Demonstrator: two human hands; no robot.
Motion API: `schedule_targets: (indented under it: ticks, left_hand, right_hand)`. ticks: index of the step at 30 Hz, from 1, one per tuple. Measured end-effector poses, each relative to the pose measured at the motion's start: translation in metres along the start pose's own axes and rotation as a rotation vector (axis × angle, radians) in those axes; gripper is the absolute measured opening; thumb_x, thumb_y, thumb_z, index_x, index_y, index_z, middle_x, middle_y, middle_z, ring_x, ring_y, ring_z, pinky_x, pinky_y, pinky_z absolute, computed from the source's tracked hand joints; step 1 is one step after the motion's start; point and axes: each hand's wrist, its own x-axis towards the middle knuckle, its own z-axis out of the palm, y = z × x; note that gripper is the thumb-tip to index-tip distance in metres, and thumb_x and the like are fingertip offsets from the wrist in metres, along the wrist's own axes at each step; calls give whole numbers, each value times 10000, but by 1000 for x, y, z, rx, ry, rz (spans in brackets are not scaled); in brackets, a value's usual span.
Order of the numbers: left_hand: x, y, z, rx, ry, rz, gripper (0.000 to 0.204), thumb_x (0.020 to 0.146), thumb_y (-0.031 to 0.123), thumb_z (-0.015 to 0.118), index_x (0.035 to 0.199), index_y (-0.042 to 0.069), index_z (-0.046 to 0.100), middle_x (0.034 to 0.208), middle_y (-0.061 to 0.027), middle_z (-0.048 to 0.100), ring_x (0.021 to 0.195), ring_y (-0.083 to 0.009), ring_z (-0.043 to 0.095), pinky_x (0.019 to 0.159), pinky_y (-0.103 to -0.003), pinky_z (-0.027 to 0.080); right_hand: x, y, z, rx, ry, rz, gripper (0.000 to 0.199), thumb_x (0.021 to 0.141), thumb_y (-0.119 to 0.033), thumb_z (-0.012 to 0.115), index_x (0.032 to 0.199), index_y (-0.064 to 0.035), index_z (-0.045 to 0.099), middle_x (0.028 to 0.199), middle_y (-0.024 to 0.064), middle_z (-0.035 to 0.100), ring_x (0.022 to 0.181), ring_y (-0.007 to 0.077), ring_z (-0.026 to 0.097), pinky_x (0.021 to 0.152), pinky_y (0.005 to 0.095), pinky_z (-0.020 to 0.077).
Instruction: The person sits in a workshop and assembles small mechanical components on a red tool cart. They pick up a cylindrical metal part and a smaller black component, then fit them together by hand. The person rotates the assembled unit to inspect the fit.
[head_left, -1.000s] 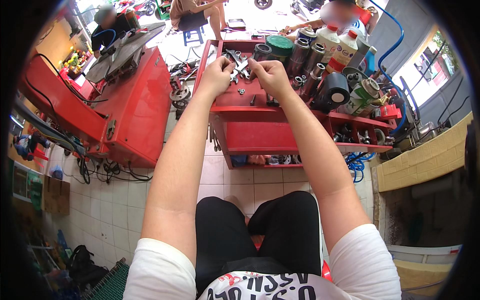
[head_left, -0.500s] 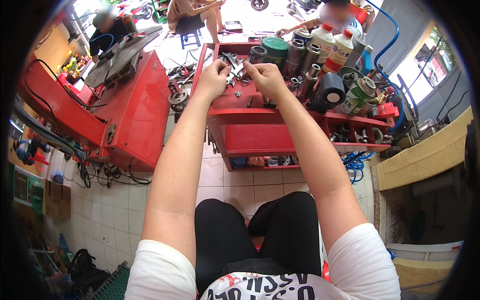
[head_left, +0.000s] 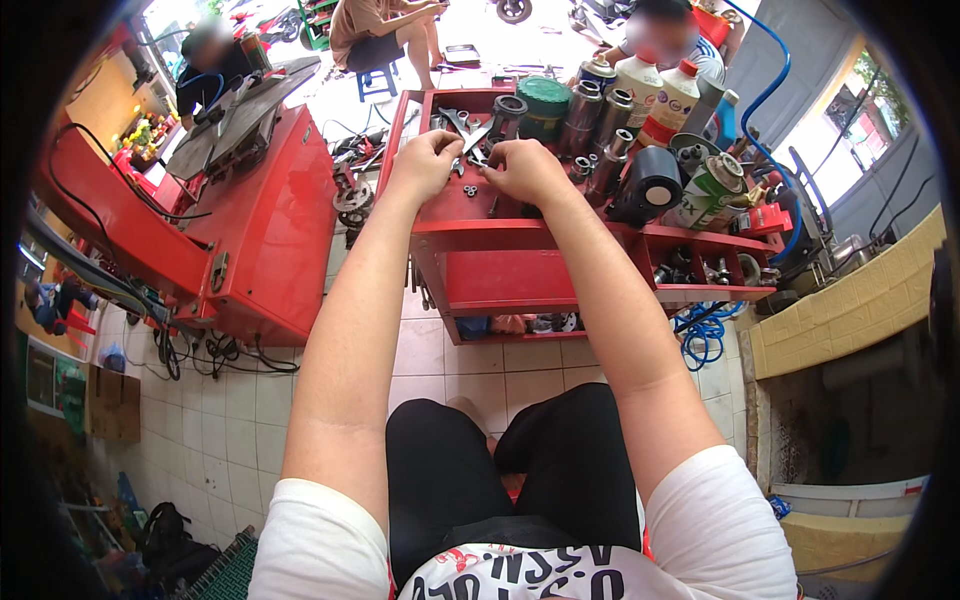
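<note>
My left hand [head_left: 428,168] is closed in a pinch over the top tray of a red tool cart [head_left: 490,238]. A silver wrench [head_left: 476,138] slants up and away from its fingertips. To the right of it, my right hand [head_left: 525,172] has thumb and fingers drawn together at a small silver piece [head_left: 479,163], mostly covered by the fingers. More wrenches [head_left: 452,117] lie loose in the tray beyond my hands. Small metal rings [head_left: 470,190] rest on the tray floor between my wrists. A dark metal cylinder [head_left: 508,115] stands just past my right hand.
A green-lidded tub [head_left: 545,102], long metal sockets [head_left: 581,118], bottles [head_left: 668,103] and a spray can [head_left: 710,190] crowd the cart's right side. At left stands a red machine [head_left: 270,230]. A blue hose [head_left: 775,95] hangs at right. Other people sit beyond the cart.
My right hand has come down and slightly left, nearer the tray. The left hand has lowered a little. The wrench still slants between them.
</note>
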Motion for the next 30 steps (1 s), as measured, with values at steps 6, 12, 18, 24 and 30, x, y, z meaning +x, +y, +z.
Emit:
schedule_targets:
  ticks: [6, 12, 18, 24, 30]
  left_hand:
    - [-7, 24, -4, 503, -183, 60, 240, 841, 330, 780, 1050, 229, 842, 1078, -20, 792, 1048, -264, 712, 985, -438, 486]
    - [-11, 35, -9, 659, -287, 92, 253, 777, 341, 796, 1014, 275, 856, 1146, 3, 756, 1268, -266, 587, 1084, -503, 398]
    - [-15, 38, -12, 610, -306, 108, 341, 748, 312, 788, 1084, 259, 822, 1220, -4, 703, 1325, -283, 526, 1126, -515, 376]
    - [-11, 20, -10, 490, -214, 111, 323, 765, 240, 762, 1086, 228, 797, 1211, -27, 697, 1307, -296, 526, 1146, -528, 377]
    - [-11, 24, -5, 488, -222, 132, 322, 786, 229, 748, 1106, 220, 786, 1181, -46, 698, 1291, -303, 530, 1143, -485, 403]
  right_hand:
    - [-4, -6, 0, -311, -109, 53, 276, 864, -363, 761, 991, -121, 804, 1005, 137, 785, 981, 329, 757, 881, 459, 603]
    - [-3, -4, 0, -209, -49, 72, 308, 850, -382, 767, 1027, -134, 809, 994, 143, 785, 974, 334, 757, 882, 458, 602]
    - [-14, -6, -11, 14, -211, -110, 398, 800, -389, 815, 1030, -66, 780, 922, 164, 769, 888, 336, 743, 812, 439, 580]
    - [-13, -16, -31, 34, -515, -170, 413, 744, -297, 861, 1082, -78, 772, 995, 154, 770, 951, 322, 741, 852, 431, 573]
    - [-7, -12, -23, 28, -572, -228, 413, 725, -212, 890, 1091, -69, 762, 912, 135, 752, 860, 294, 720, 787, 414, 564]
